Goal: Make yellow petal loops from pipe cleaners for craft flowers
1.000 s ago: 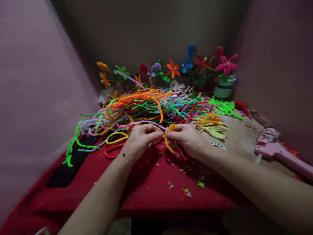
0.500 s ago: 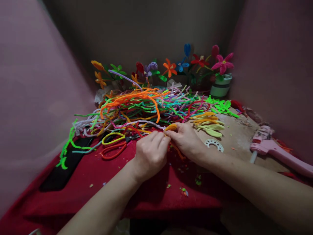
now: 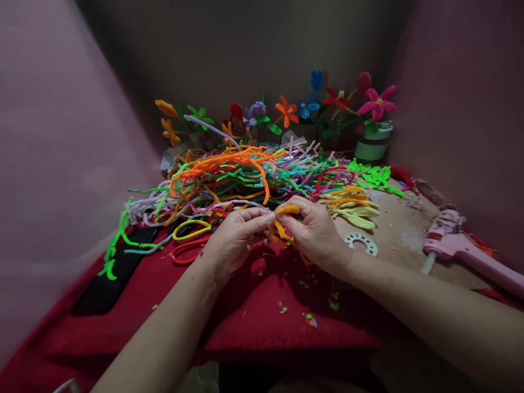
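Observation:
An orange-yellow pipe cleaner (image 3: pixel 289 209), bent into a petal-like loop, is pinched in my right hand (image 3: pixel 313 229). My left hand (image 3: pixel 239 232) meets it at the loop's left end, thumb and forefinger pressed together there; the tip they grip is mostly covered by the fingers. A loose orange length hangs below, between the two hands. Left of my left hand lie scissors (image 3: pixel 191 230) with one yellow and one red handle. Right behind my right hand are orange and pale yellow looped petals (image 3: pixel 352 210), with a white ring with holes (image 3: pixel 361 244) nearer to my wrist.
A heap of coloured pipe cleaners (image 3: pixel 229 169) lies behind the hands. Pipe-cleaner flowers (image 3: pixel 286 112) stand along the back wall. A black phone (image 3: pixel 110 289) is at left; a pink glue gun (image 3: pixel 454 240) rests on cardboard at right. Scraps (image 3: pixel 310 319) dot the red cloth (image 3: pixel 262 335).
My left hand has turned from a knuckles-up fist so its thumb and forefinger now face the loop. The right hand keeps its pinch nearly in place. The view has shifted slightly.

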Demonstrator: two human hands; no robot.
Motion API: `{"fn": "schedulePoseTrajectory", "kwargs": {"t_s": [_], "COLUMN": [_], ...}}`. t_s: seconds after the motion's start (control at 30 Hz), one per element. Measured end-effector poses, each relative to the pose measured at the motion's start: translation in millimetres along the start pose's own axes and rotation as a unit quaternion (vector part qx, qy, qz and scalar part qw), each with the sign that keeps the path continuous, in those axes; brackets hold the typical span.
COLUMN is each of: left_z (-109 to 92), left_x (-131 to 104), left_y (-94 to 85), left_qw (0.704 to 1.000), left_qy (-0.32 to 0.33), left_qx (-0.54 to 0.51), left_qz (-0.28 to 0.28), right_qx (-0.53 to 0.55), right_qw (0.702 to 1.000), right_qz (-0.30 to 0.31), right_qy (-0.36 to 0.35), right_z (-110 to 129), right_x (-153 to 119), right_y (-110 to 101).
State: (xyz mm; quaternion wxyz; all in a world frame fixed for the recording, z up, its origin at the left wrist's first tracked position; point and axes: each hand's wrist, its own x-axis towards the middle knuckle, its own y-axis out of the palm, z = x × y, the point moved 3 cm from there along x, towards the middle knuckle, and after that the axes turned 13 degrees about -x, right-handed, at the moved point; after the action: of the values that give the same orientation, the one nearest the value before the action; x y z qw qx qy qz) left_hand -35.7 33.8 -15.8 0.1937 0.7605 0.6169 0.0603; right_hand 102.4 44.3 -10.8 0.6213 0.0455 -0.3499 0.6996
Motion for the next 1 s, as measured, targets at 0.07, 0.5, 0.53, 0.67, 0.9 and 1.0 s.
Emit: {"fn": "schedulePoseTrajectory", "kwargs": {"t_s": [0.07,0.5,0.53,0.67,0.9,1.0], "left_z": [1.6,-6.7,-5.3,0.4,-23.1,-20.5], "left_x": [0.6,-11.7,-14.2,-18.4,-7.6,0.4], "left_y": [-1.0,16.8,21.7,29.2,-1.6,-18.0], "left_qw": [1.0,0.747,0.665,0.502,0.888,0.981], "left_qy": [0.003,0.335,0.388,0.467,0.275,0.107], "left_qx": [-0.009,0.569,0.633,0.726,0.369,0.159], "left_qz": [-0.002,-0.077,-0.078,-0.054,-0.026,-0.002], "right_qx": [-0.028,-0.123,-0.095,0.083,0.156,0.149], "right_qw": [0.999,0.992,0.995,0.983,0.962,0.971], "right_qz": [0.0,-0.007,0.001,0.07,0.111,0.134], "right_qy": [-0.022,-0.016,0.016,0.146,0.194,0.13], "right_z": [0.9,-1.4,-3.0,-8.1,-7.2,-1.1], "right_x": [-0.8,-3.9,-3.2,-0.8,5.7,8.3], "right_y": [-0.4,3.4,4.3,10.0,4.4,0.6]}}
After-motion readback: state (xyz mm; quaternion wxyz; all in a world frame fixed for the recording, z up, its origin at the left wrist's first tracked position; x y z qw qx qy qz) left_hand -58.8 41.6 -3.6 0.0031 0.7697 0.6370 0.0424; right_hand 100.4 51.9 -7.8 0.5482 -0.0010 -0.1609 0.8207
